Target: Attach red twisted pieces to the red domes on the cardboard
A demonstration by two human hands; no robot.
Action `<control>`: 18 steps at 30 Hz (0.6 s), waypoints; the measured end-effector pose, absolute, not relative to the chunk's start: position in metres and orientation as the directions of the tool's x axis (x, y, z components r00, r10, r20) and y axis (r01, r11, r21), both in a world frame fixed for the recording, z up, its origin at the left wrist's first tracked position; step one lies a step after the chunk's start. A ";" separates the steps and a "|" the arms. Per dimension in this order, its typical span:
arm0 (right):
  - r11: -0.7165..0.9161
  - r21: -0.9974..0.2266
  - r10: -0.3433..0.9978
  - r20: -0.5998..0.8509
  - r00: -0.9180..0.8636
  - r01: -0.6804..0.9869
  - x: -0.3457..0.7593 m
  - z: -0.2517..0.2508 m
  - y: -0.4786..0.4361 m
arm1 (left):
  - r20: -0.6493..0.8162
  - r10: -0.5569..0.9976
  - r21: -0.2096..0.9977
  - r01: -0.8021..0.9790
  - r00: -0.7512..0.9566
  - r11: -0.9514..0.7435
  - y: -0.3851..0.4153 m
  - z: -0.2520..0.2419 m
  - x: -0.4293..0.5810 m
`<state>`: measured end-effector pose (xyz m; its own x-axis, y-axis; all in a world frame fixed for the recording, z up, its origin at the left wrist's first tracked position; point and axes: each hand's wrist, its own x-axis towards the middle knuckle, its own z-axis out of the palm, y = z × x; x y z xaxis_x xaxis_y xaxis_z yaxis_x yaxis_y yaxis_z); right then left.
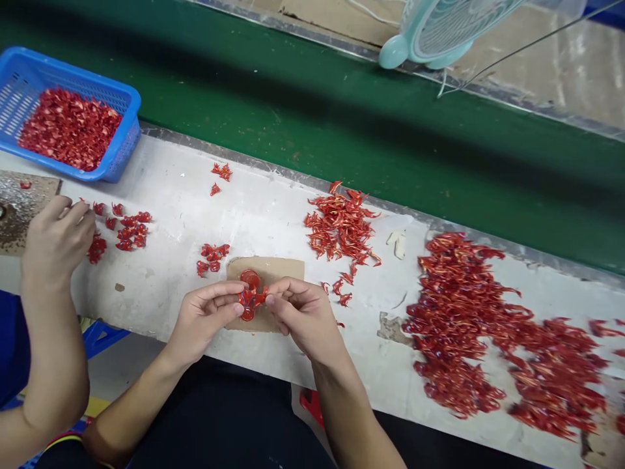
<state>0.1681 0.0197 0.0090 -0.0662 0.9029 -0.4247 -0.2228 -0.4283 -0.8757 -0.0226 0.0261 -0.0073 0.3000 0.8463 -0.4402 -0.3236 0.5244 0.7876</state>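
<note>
Thumb and forefinger of the left hand [208, 319] pinch the left edge of a red piece [251, 298], and the right hand [305, 316] pinches its other side. The piece sits between the two hands, over a brown cardboard pad [288, 268]. Both forearms reach up from the bottom of the view, wrists angled inward, fingers curled.

The fingertips cover part of the piece, and whether the round red disc [250, 279] just above it is joined to it cannot be told. A co-worker's hand [58, 238] at the left bends over small red parts; its fingers hide what they touch.

Beyond it, a blue basket [129, 107], cut off by the left edge, holds a heap of small red pieces [73, 127].
</note>
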 end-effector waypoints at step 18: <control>-0.242 -0.969 0.948 -0.227 0.223 0.043 0.152 0.019 0.001 | -0.425 0.875 0.841 -0.258 0.231 0.476 0.022 -0.001 -0.010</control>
<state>0.1525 0.0007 0.0194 0.2226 0.9481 -0.2271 0.0432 -0.2423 -0.9692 -0.0096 0.0224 -0.0007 0.2305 0.8753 -0.4251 -0.2576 0.4762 0.8408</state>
